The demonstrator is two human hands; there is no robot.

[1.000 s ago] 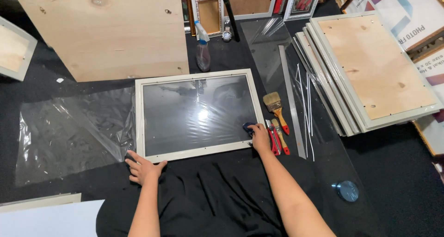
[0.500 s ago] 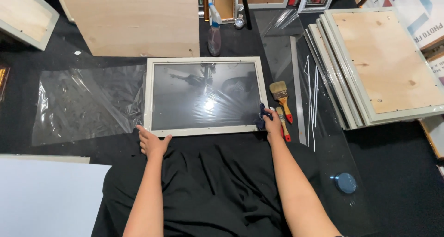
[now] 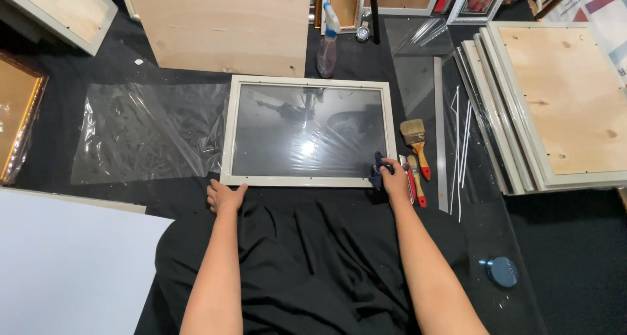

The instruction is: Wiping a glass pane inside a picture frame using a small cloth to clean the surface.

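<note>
A pale picture frame (image 3: 225, 139) with a shiny glass pane lies flat on black cloth in front of me. My left hand (image 3: 224, 196) rests with its fingers against the frame's near left corner. My right hand (image 3: 394, 178) grips a small dark blue cloth (image 3: 377, 172) pressed on the frame's near right corner. Just right of that hand lie a paintbrush (image 3: 415, 137) with an orange handle and a red-handled tool (image 3: 418, 186).
A clear plastic sheet (image 3: 140, 132) lies left of the frame. A plywood board (image 3: 225, 21) and a spray bottle (image 3: 327, 41) stand behind it. Stacked frames (image 3: 555, 100) sit at right, a metal ruler (image 3: 440, 139) beside them. A white board (image 3: 65, 270) is near left, a blue round lid (image 3: 501, 271) near right.
The view has shifted, with the frame now sitting more centred. Both hands have kept their places on the frame's near corners, the right one still on the blue cloth.
</note>
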